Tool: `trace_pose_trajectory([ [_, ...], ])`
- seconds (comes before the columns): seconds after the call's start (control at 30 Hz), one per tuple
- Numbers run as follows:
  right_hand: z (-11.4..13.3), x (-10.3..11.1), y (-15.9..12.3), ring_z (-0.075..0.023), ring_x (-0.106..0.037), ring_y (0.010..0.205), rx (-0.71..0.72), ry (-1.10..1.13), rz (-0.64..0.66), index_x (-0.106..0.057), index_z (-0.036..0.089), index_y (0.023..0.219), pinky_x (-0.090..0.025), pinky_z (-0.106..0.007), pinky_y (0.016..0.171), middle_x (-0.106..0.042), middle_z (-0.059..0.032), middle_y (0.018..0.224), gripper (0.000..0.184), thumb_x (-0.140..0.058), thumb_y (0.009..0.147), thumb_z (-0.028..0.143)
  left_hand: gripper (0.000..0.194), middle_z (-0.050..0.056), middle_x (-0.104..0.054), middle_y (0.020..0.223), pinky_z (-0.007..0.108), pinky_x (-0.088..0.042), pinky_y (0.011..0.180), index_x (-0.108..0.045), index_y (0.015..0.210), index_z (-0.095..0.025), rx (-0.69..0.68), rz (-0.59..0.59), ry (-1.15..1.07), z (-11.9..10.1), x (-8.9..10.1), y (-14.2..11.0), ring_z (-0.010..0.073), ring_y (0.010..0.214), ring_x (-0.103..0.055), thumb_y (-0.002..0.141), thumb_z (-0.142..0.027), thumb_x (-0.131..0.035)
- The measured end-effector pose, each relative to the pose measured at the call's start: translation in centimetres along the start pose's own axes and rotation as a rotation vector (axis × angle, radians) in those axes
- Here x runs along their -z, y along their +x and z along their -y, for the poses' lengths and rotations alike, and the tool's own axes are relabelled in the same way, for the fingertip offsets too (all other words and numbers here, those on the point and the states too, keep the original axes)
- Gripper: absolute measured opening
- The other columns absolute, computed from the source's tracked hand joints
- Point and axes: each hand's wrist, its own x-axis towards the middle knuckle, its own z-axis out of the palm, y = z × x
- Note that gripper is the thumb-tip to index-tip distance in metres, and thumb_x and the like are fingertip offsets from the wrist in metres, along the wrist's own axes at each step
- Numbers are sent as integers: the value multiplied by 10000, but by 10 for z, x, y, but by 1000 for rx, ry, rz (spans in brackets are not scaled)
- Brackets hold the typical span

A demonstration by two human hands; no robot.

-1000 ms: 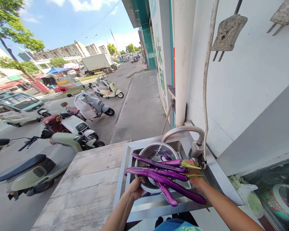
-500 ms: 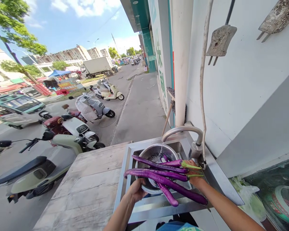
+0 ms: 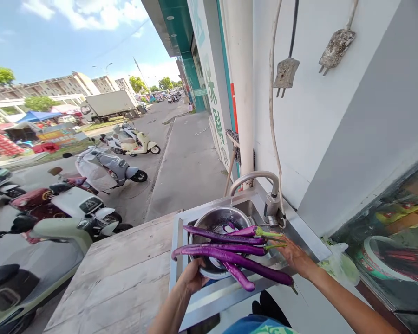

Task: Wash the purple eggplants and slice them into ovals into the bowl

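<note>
Several long purple eggplants (image 3: 226,253) lie across the top of a round metal basin (image 3: 202,221), their green stems pointing right. The basin sits in a steel sink (image 3: 176,239) and has more purple pieces inside. My left hand (image 3: 194,274) grips the basin's near-left rim, fingers partly hidden under the eggplants. Beside the stems, my right hand (image 3: 296,257) is spread with its fingers stretched out, holding nothing; its fingertips are close to the stems, and I cannot tell whether they touch. Above the basin curves the faucet (image 3: 256,175), with no clear stream showing.
A wooden board table (image 3: 125,273) adjoins the sink on the left. Plugs (image 3: 286,74) and a hose (image 3: 272,93) hang by the white wall. A plastic bag of greens (image 3: 341,264) lies at right. Parked scooters (image 3: 101,169) stand along the street.
The view has swung right. My right hand has drawn away from beneath the faucet's base, and its fingers have spread. The water stream seen before no longer shows. My left hand stays on the basin.
</note>
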Motion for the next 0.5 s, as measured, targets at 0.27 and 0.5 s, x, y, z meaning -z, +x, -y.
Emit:
trace_pose_trajectory([
  [0.27,48,24,-141,-183,-515,1129,-412,-296,-209,-549,201,1190,-450,-347,944,-539,-85,1242,428,-340,828,107,216,-52,-437,419,212,-479,432,-359,557,-177,-35,-10,241,-4,15,-34,80,363,-447,587,18,-444],
  [0.5,50,106,-261,-233,-591,987,-1129,-467,-519,-578,157,1111,-483,-363,834,-577,-132,1166,384,-378,795,244,204,-31,-487,445,213,-482,431,-395,587,-177,5,67,421,33,0,-61,98,380,-489,608,21,-440],
])
